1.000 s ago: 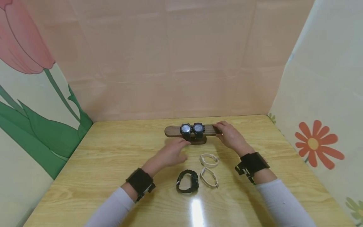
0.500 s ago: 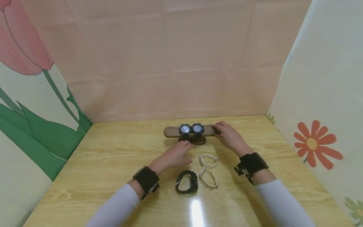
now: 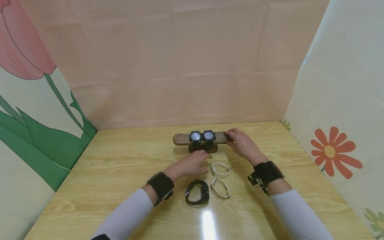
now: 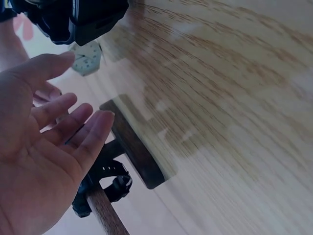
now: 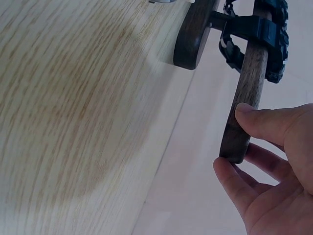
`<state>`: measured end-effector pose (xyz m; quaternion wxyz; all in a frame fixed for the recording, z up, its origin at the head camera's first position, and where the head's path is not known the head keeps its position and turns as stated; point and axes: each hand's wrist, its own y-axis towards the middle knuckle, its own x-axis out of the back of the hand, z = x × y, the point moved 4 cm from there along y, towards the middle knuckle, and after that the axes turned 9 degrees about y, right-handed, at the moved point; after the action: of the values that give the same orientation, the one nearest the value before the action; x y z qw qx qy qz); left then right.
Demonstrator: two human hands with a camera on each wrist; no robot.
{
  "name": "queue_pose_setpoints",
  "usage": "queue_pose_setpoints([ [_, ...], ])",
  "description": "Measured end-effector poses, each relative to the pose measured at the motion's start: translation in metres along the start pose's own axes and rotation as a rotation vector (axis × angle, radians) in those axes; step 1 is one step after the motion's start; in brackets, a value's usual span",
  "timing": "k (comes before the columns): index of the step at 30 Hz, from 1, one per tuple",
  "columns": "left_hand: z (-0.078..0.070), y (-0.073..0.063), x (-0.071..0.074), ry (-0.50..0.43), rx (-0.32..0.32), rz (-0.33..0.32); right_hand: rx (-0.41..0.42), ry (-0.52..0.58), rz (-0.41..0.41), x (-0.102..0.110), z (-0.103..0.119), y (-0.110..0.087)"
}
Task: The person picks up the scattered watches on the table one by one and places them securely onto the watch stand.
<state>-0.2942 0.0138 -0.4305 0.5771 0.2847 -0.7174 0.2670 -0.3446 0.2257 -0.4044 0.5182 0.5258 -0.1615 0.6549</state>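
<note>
A wooden watch stand (image 3: 181, 139) carries two black watches side by side, the left watch (image 3: 196, 136) and the right watch (image 3: 209, 135). My right hand (image 3: 244, 145) grips the right end of its bar, thumb on one face and fingers round the tip, as the right wrist view shows. My left hand (image 3: 192, 164) holds nothing; its fingers are relaxed, in front of the stand's base (image 4: 134, 147) and beside the upper white watch (image 3: 220, 169). A second white watch (image 3: 220, 187) and a black watch (image 3: 198, 192) lie on the table nearer me.
The wooden table (image 3: 126, 156) runs back to a pink backdrop (image 3: 192, 66). Flower-printed panels stand at the left and at the right (image 3: 336, 100). A bright glare lies on the tabletop in front.
My left hand has moved right and slightly toward me, from the stand's base to beside the upper white watch. My right hand stays on the bar's end.
</note>
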Motion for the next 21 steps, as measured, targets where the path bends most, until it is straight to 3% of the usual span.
queue_pose_setpoints([
  [9, -0.008, 0.012, -0.004, 0.027, -0.036, 0.04, 0.012, 0.006, -0.004, 0.0, -0.001, -0.001],
  [21, -0.021, 0.024, -0.008, 0.089, -0.02, 0.098, 0.026, 0.003, -0.004, 0.0, -0.001, -0.001],
])
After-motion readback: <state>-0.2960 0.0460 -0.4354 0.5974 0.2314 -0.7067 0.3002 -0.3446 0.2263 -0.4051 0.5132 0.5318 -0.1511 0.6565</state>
